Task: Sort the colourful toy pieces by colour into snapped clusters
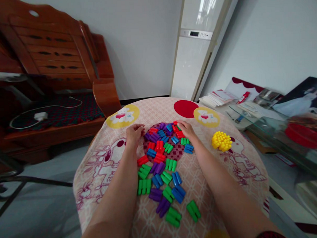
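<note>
Red, green, blue and purple ridged plastic building blocks (160, 157) lie loose down the middle of the round table. My left hand (134, 134) rests at the left edge of the pile, beside purple and red pieces. Its fingers are loosely curled and slightly apart, with nothing visible in them. At the far right of the pile, the fingertips of my right hand (187, 129) are bent onto a small red block (175, 123). More red and green pieces lie under and beside those fingers, partly hidden by them.
A patterned tablecloth (98, 190) covers the table. To the right sits a cluster of yellow beads (221, 141). A glass side table (273, 125) with papers and a red bowl (304, 133) stands at right, a wooden bench (52, 126) at left, a white cabinet-like unit (192, 58) behind.
</note>
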The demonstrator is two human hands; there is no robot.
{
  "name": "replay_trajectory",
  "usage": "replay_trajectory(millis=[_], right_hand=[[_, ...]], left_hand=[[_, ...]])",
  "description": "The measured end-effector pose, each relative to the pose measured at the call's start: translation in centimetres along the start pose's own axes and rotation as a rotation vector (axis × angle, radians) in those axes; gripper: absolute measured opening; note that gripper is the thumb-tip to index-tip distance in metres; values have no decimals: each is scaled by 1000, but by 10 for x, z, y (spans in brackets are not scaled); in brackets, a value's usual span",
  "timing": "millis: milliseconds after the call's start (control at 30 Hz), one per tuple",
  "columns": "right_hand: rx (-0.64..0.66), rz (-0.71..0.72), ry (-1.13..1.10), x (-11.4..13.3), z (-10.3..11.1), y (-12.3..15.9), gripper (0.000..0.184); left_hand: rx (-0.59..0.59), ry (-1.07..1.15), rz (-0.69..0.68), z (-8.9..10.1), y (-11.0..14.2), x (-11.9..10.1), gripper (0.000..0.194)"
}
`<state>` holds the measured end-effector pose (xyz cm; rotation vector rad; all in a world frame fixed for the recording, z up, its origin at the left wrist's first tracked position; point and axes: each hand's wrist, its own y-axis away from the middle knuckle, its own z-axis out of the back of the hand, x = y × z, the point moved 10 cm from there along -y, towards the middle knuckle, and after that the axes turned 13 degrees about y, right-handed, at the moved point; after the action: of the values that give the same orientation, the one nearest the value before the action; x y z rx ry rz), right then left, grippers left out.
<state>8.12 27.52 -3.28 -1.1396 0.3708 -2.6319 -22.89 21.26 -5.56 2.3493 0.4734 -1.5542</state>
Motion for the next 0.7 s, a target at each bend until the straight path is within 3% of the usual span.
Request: replay_trajectory(millis=[133,267,367,500,600,700], right_hand=[[44,65,-126,37,-16,32,53],[122,48,-281,57,-16,65,56],[129,0,-325,52,-5,78,57],[-10,-23,-237,33,18,83,54],[-9,-9,-157,31,18,88,48],[28,61,-84,44,12,93,44]], left_hand=[[12,-14,-13,-5,-1,-1,9],[1,8,-1,-7,0,-3,8],[3,17,-4,-8,1,-4,8],[52,-31,-68,-15,1,-6,11],[64,-75,-90,-14,-1,-5,12],[92,-156,-129,-15,-1,-14,15]])
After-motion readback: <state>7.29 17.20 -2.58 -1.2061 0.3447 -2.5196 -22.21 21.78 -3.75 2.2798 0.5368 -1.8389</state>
